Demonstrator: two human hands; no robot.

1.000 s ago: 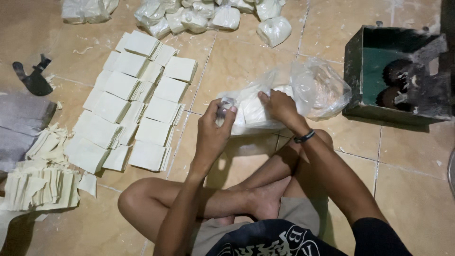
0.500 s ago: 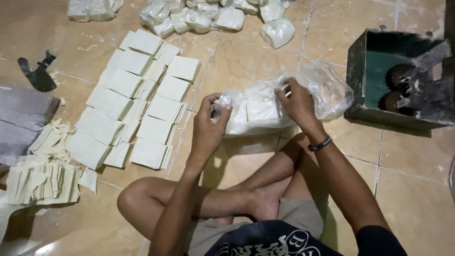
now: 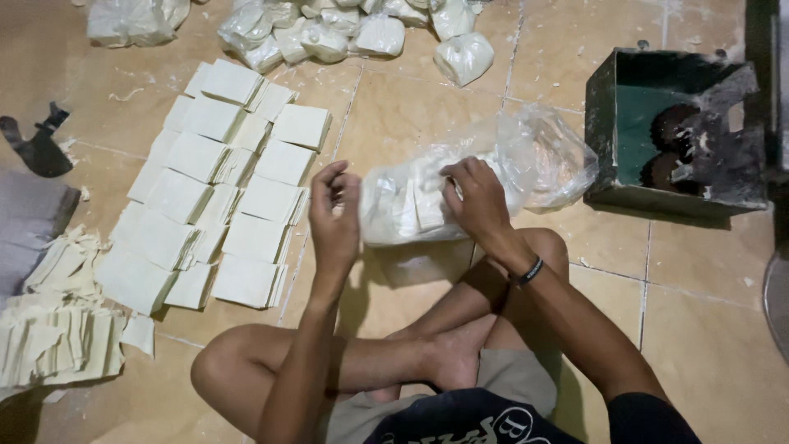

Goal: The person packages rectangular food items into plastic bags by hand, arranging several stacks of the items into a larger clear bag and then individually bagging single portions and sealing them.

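Observation:
A clear plastic bag (image 3: 526, 160) packed with pale flat pieces lies on the tiled floor in front of my crossed legs. My right hand (image 3: 475, 201) rests on the bag's left half, fingers pressing its top. My left hand (image 3: 335, 212) hovers just left of the bag's end, fingers curled together; whether they pinch the plastic is unclear. To the left, rows of pale square sheets (image 3: 222, 177) are laid overlapping on the floor.
A dark green metal box (image 3: 608, 131) with dark round objects inside stands at the right. Filled white bags (image 3: 345, 33) are piled at the top. Stacks of cream strips (image 3: 53, 329) and a grey cloth (image 3: 25, 222) lie at the left, beside a dark tool (image 3: 37, 148).
My right hand slid down from the bag's top edge onto its left half. My left hand came off the bag's end and now hangs beside it.

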